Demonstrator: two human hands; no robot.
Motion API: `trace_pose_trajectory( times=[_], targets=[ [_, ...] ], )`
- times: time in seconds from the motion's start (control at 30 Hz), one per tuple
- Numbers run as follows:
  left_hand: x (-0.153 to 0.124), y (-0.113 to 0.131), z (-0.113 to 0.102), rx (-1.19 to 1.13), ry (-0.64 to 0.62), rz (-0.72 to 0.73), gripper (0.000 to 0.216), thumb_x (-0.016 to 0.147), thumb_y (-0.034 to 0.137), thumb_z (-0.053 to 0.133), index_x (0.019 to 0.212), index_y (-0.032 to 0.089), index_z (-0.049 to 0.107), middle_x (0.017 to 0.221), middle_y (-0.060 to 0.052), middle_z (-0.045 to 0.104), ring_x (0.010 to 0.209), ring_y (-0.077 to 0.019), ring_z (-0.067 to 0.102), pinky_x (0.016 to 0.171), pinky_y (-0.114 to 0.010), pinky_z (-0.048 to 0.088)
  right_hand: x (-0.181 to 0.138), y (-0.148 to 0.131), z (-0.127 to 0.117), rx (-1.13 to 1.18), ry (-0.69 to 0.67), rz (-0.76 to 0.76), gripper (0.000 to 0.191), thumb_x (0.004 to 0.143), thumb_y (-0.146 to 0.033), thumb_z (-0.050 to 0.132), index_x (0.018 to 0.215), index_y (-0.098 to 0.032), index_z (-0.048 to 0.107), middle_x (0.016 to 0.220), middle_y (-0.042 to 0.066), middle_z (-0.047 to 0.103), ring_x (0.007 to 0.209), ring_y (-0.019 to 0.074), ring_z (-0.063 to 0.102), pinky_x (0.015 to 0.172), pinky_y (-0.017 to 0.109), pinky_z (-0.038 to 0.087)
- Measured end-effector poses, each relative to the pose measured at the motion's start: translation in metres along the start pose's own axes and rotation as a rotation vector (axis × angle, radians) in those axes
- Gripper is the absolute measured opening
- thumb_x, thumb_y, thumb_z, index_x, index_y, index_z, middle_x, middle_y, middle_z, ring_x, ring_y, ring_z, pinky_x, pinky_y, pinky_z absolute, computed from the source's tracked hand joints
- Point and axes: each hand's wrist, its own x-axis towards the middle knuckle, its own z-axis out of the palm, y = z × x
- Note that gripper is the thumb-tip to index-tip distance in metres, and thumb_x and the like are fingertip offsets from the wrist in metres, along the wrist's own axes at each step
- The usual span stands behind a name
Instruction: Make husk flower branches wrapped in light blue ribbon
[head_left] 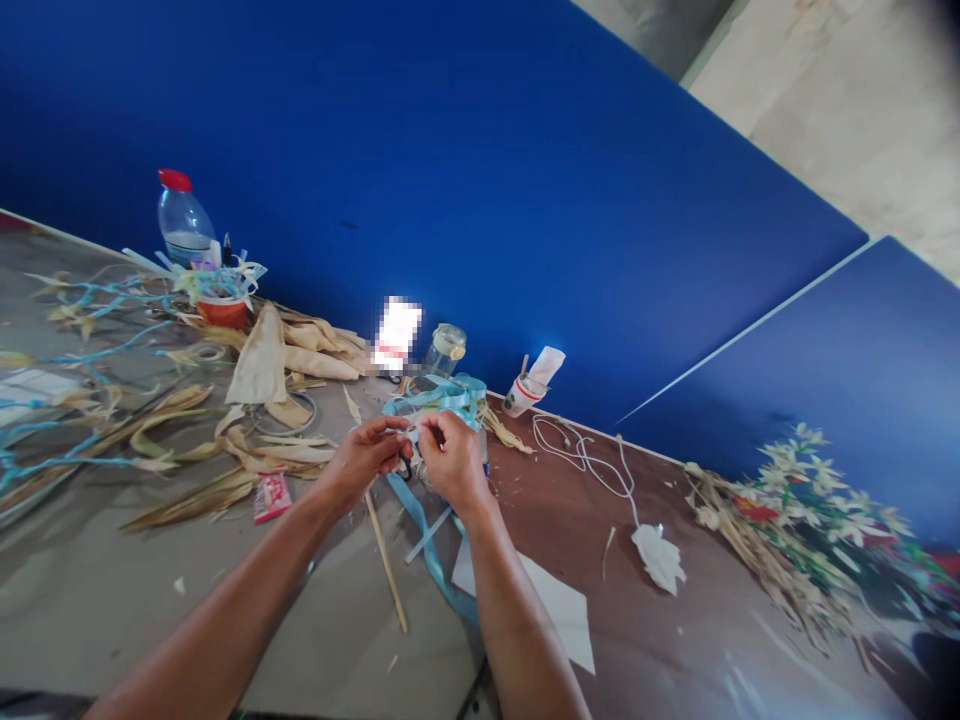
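Note:
Above the middle of the table, my left hand [369,455] and my right hand [454,462] come close together, fingertips bent inward. Both are closed in a pinch. Something small and pale lies between them, too small to name. Just behind the hands is a heap of light-blue ribbon [466,392]. A length of blue ribbon [427,550] runs down between my forearms to the table. To its left lies a thin straw-coloured stick [385,565]. White paper [559,600] is partly covered by my right forearm.
Dried corn husks [322,362], a red packet [271,496] and a red-capped bottle [184,222] are on the left. A glass jar [445,350] and white cup [519,398] stand by the blue partition [465,180]. Rightward lie a white cable [581,450] and white flowers [817,480].

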Motion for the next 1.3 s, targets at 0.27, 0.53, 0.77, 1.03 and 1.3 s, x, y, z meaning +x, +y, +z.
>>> trace_pose_trajectory(
  times=[0.27,0.53,0.77,1.03,1.3],
  targets=[
    [-0.0023,0.0046,0.0042,0.057,0.026,-0.008,0.028,0.063,0.029,0.072,0.084,0.015,0.060,0.056,0.002,0.061,0.041,-0.0041,0.039,0.042,-0.018,0.026,-0.0001,0.0002,0.0023,-0.034,-0.006,-0.016,0.015,0.081,-0.020,0.045,0.074,-0.019,0.059,0.072,0.002,0.058,0.069,0.0140,0.052,0.067,0.025,0.039],
    [-0.0012,0.0026,0.0032,0.112,0.003,0.033,0.026,0.065,0.031,0.069,0.083,0.015,0.060,0.055,0.003,0.059,0.041,-0.0041,0.037,0.040,-0.018,0.023,-0.0003,0.0016,0.0040,-0.050,-0.011,-0.010,0.015,0.081,-0.020,0.045,0.074,-0.018,0.059,0.072,0.002,0.059,0.068,0.0134,0.053,0.067,0.024,0.040],
    [-0.0010,0.0037,0.0052,0.156,0.023,0.014,0.029,0.064,0.034,0.068,0.084,0.015,0.058,0.054,0.003,0.059,0.041,-0.0047,0.037,0.041,-0.018,0.024,-0.0008,0.0050,0.0055,-0.067,0.012,-0.015,0.015,0.081,-0.020,0.045,0.075,-0.017,0.058,0.070,0.002,0.059,0.069,0.0134,0.054,0.065,0.023,0.041],
    [-0.0016,0.0051,0.0056,0.184,0.015,0.027,0.028,0.065,0.034,0.066,0.084,0.015,0.058,0.055,0.003,0.059,0.040,-0.0042,0.036,0.041,-0.018,0.023,-0.0007,0.0017,0.0054,-0.085,0.033,-0.025,0.014,0.080,-0.018,0.045,0.074,-0.017,0.058,0.070,0.002,0.059,0.068,0.0138,0.054,0.064,0.024,0.041],
    [-0.0016,0.0051,0.0067,0.227,0.035,0.009,0.027,0.065,0.033,0.066,0.083,0.014,0.060,0.054,0.004,0.058,0.039,-0.0040,0.036,0.040,-0.018,0.023,-0.0020,0.0030,0.0076,-0.144,0.070,-0.061,0.015,0.081,-0.019,0.044,0.074,-0.017,0.056,0.070,0.003,0.057,0.067,0.0139,0.053,0.064,0.024,0.041]
  ],
)
